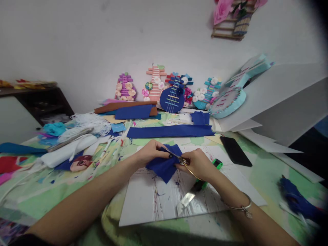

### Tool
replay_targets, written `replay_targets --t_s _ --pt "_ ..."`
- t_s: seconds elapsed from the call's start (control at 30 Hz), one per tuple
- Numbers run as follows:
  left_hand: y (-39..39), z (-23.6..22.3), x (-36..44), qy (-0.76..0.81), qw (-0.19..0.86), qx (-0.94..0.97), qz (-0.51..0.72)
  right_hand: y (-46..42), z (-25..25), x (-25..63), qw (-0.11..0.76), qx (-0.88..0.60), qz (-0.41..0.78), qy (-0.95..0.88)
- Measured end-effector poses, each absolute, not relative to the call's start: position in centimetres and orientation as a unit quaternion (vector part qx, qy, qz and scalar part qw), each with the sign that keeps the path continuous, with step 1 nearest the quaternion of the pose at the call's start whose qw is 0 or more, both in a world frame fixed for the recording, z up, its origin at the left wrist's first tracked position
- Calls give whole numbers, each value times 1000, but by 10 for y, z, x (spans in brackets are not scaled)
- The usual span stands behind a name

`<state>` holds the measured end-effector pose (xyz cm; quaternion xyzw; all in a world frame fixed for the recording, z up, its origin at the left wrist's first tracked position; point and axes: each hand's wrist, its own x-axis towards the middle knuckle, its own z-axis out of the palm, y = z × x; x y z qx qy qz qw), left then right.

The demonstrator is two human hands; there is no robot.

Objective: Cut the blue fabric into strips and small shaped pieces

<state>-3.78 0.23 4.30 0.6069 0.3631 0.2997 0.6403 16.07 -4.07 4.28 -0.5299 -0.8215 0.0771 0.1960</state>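
My left hand [152,152] pinches a piece of dark blue fabric [165,169] above a white board. In my right hand [196,164] is a pair of scissors [182,160], its fingers wrapped around the handles. The scissor blades lie across the upper part of the blue piece, close to my left fingertips. Under my right wrist, a box cutter [191,196] with a green and black handle rests on the white board [138,205], its blade pointing toward me.
A long blue strip [170,131] lies behind my hands. A black phone [235,151] sits at right, near a blue glue gun [297,198]. White cords [91,123] and scraps crowd the left. Decorated lute-shaped crafts [173,97] lean on the wall; white sheets [276,92] stand at right.
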Motion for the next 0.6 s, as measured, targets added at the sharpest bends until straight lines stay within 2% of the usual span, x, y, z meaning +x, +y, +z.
replay_targets --t_s 0.17,0.43,0.6 --pt "4 40 -37 365 656 586 305 -41 47 163 234 -519 101 -816" --pt "9 40 -36 386 672 521 357 -34 49 166 358 -533 423 -639" --pt "10 42 -36 380 674 455 441 -30 37 166 366 -473 522 -608"
